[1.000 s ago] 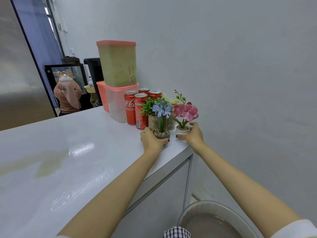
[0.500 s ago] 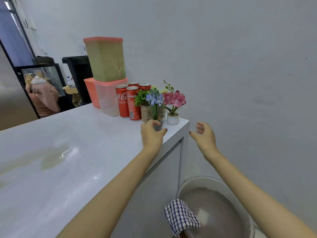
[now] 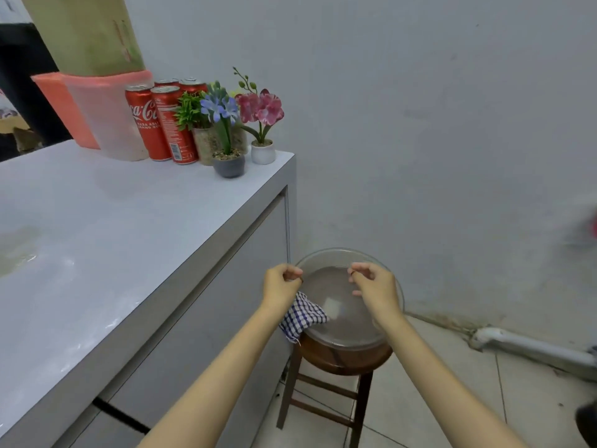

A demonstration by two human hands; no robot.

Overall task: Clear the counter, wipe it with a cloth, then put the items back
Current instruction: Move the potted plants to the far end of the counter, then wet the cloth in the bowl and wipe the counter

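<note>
Hovering over the bowl [image 3: 339, 252] with left hand [image 3: 280, 283] and right hand [image 3: 376, 287], fingers curled, gripping nothing; seemingly fetching the checked cloth [image 3: 305, 313] draped on its near-left rim; next, probably: pinch, lift clear, wipe the counter [image 3: 129, 221].

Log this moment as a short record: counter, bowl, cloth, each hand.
counter: white counter; red cola cans, blue-flowered plant in grey pot and pink-flowered plant in white pot at its far corner
bowl: clear round bowl on dark wooden stool, beside the counter
cloth: blue-and-white checked cloth draped over the bowl's rim
left hand: fingers curled, nothing held, above the cloth
right hand: fingers curled, nothing held, over the bowl
</note>
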